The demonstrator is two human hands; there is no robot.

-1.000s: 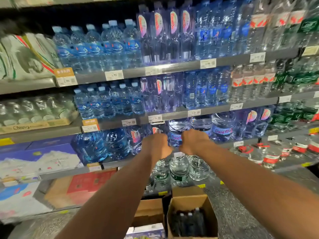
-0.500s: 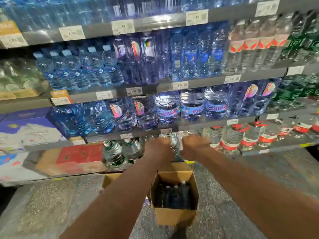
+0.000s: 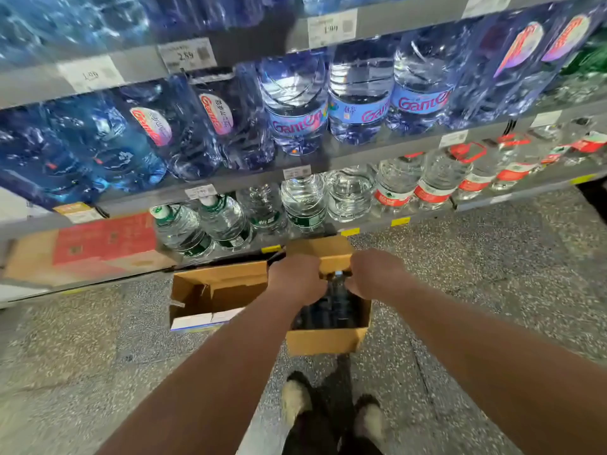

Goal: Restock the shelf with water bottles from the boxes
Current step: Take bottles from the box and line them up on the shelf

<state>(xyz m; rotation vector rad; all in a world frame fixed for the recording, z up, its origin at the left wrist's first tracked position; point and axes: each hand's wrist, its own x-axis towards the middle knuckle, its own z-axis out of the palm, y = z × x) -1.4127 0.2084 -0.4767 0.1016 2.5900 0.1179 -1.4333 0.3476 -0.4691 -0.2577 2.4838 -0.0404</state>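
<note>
Boxed bottles (image 3: 335, 310) dim; upper bottles (image 3: 82, 21) blurred

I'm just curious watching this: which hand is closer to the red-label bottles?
Right. The right hand is over the box, below-left of the red-label bottles; the left hand is farther left.

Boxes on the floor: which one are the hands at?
The right box, holding dark bottles: the left hand and right hand are both over its far end. The left box beside it has no hand at it.

The box (image 3: 325, 343) is matt cardboard, the bottles (image 3: 303, 205) glossy clear plastic, the floor (image 3: 98, 339) rough speckled stone
</note>
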